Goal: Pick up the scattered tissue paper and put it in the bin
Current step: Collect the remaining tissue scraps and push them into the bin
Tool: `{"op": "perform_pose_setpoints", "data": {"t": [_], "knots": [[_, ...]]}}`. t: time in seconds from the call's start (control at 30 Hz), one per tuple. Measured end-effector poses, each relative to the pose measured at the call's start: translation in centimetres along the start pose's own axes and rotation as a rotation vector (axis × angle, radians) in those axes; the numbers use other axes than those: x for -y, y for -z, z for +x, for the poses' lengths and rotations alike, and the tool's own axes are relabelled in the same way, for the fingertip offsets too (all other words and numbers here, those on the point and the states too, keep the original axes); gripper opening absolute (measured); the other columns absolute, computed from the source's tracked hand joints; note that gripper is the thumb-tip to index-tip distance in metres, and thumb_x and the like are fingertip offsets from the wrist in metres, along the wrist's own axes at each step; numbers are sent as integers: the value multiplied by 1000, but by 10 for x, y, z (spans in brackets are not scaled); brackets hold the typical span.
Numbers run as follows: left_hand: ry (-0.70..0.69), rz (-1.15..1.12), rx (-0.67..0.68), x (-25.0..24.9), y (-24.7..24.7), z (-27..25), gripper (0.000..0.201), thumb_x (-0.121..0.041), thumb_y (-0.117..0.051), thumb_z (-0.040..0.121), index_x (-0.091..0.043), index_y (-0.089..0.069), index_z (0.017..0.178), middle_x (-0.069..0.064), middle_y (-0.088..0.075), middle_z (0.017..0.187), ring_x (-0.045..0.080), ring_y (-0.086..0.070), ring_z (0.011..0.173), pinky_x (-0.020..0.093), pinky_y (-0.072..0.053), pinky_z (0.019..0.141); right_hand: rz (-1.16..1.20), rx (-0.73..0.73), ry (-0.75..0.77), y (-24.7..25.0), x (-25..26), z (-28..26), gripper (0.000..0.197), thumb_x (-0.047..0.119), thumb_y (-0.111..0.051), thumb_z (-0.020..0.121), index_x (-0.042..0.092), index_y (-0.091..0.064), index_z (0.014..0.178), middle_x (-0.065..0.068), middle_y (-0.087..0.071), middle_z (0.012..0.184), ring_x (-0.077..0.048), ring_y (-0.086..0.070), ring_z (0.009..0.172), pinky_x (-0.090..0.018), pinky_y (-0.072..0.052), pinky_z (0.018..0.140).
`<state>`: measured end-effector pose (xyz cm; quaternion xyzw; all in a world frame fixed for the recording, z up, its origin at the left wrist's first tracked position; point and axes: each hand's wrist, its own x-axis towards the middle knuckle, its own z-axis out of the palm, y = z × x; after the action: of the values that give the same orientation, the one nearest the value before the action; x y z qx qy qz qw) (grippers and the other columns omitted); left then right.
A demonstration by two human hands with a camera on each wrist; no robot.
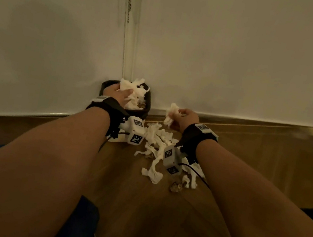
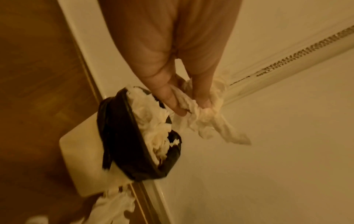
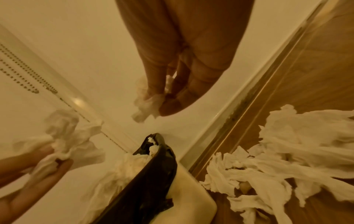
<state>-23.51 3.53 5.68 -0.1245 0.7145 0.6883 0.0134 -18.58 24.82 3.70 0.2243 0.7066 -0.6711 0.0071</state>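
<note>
A small white bin (image 1: 147, 104) lined with a black bag stands against the wall, stuffed with white tissue (image 2: 153, 128). My left hand (image 1: 117, 95) hovers over its mouth and pinches a wad of tissue (image 2: 208, 121) between thumb and fingers. My right hand (image 1: 186, 118) is raised to the right of the bin and grips a crumpled tissue (image 1: 172, 113) (image 3: 147, 104). Several more torn tissue strips (image 1: 158, 149) (image 3: 287, 159) lie scattered on the wooden floor below my right wrist.
A white wall (image 1: 244, 60) with a skirting edge runs behind the bin, and a bead chain (image 1: 130, 0) hangs down beside a vertical frame. A small brownish scrap (image 1: 176, 186) lies at the near end of the tissue pile. Wooden floor (image 1: 144, 220) stretches toward me.
</note>
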Motion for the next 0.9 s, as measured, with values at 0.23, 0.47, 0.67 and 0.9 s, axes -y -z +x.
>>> {"op": "perform_pose_setpoints", "data": {"t": [0.23,0.47,0.67,0.9], "knots": [[-233,387,-137,-36,31,53,42,-30,-72,79,-10,-59,113,6,-64,113,24,-60,100,25,-44,81,-185,24,137,-54,30,41,11,7,-66,85,14,-59,89,-12,-64,97,-25,-64,83,-29,-57,62],[-427,648,-185,-34,16,105,11,-16,-63,84,-16,-56,91,-2,-54,82,14,-49,71,4,-36,49,-380,-20,251,-118,56,92,20,32,-68,82,18,-54,82,-7,-65,86,-24,-64,70,-39,-60,67],[-465,988,-124,-15,9,140,17,-7,-49,87,-9,-60,100,13,-63,100,26,-55,85,33,-46,71,-827,14,342,-147,72,134,13,12,-57,90,7,-63,100,-12,-63,111,-28,-61,102,-37,-52,89],[-356,1338,26,0,1,170,26,-2,-47,92,-1,-62,113,19,-51,125,31,-53,111,32,-44,90,-1170,172,287,-173,62,157,28,17,-50,95,3,-63,115,-14,-64,118,-26,-61,104,-29,-49,86]]}}
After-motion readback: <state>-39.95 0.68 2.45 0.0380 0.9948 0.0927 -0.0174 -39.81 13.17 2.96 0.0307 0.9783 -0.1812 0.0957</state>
